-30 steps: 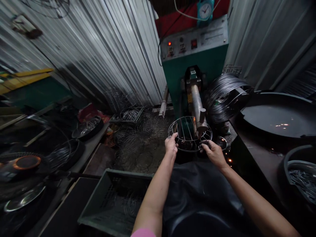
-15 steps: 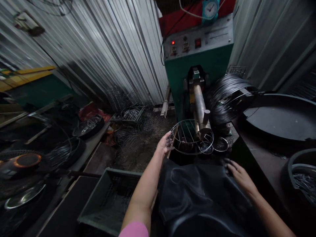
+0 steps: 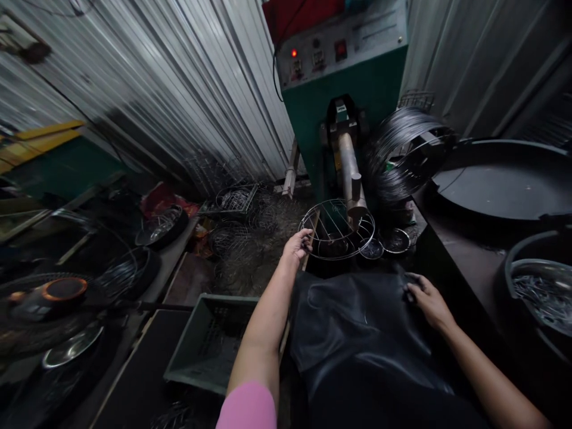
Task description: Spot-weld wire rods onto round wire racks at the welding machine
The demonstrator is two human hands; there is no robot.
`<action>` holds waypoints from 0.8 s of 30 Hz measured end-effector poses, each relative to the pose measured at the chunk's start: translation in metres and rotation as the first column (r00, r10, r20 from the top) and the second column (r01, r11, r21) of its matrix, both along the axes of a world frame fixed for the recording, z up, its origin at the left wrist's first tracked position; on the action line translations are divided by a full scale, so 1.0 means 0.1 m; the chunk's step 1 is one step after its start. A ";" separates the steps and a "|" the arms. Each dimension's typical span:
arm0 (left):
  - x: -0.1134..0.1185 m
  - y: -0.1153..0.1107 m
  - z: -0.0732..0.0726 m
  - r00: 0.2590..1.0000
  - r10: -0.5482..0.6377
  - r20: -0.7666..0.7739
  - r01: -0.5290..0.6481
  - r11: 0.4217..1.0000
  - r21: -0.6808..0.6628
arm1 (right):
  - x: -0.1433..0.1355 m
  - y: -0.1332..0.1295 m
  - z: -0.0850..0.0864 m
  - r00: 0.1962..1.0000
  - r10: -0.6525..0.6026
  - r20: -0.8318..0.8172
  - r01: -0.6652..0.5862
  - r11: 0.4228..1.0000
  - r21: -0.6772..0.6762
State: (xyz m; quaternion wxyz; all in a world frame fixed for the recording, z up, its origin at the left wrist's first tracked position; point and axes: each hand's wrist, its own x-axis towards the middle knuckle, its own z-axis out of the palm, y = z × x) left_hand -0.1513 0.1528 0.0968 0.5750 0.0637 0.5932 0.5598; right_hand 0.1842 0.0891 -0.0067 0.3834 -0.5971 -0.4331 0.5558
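Observation:
My left hand (image 3: pixel 298 243) is closed on the left rim of a round wire rack (image 3: pixel 333 257), made of thin hoops joined by cross wires. The rack's far side sits around and below the end of a metal cylinder arm (image 3: pixel 351 167) on a green machine (image 3: pixel 308 113). I cannot tell whether wire and arm touch. At the right edge of a black apron (image 3: pixel 353 316) over my lap is my right hand (image 3: pixel 422 297), its fingers curled and darkened. Something small and dark shows at its fingertips, too blurred to name.
Right of the machine stand a wire coil (image 3: pixel 402 155), a large black round tray (image 3: pixel 504 185) and a tub of small metal pieces (image 3: pixel 543 292). A green crate (image 3: pixel 201 357) is at my left, with piled wire pieces (image 3: pixel 245 256) beyond it. Small bowls (image 3: pixel 395 241) sit under the arm.
The view has tilted down and shifted slightly right. My left hand keeps its hold on the wire rack, whose tilt has changed a little. My right hand's fingers have curled in more.

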 end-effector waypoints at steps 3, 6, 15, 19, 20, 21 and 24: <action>0.07 -0.08 0.00 0.995 0.097 -0.004 -0.097 0.994 0.053 | 0.00 -0.05 0.08 0.998 0.036 -0.048 -0.036 0.999 -0.003; 0.14 -0.16 0.00 0.987 0.157 -0.011 -0.155 0.983 0.094 | 0.01 -0.04 0.11 0.994 0.095 -0.051 -0.096 0.995 -0.016; 0.40 -0.15 -0.02 0.970 0.241 0.006 -0.239 0.956 0.168 | 0.01 -0.03 -0.17 0.873 -0.029 0.486 -0.120 0.955 0.272; 0.50 -0.12 -0.04 0.965 0.263 -0.017 -0.254 0.946 0.199 | 0.06 0.00 -0.20 0.861 0.009 0.508 -0.161 0.953 0.256; 0.50 -0.11 -0.04 0.963 0.268 -0.023 -0.258 0.945 0.204 | 0.07 0.02 -0.17 0.875 0.020 0.484 -0.151 0.961 0.232; 0.51 -0.11 -0.04 0.961 0.274 -0.028 -0.263 0.942 0.208 | 0.08 0.04 -0.13 0.897 0.044 0.440 -0.143 0.970 0.195; 0.50 -0.11 -0.03 0.957 0.289 -0.041 -0.273 0.937 0.220 | 0.00 0.07 0.12 0.975 0.147 0.168 -0.161 0.984 0.071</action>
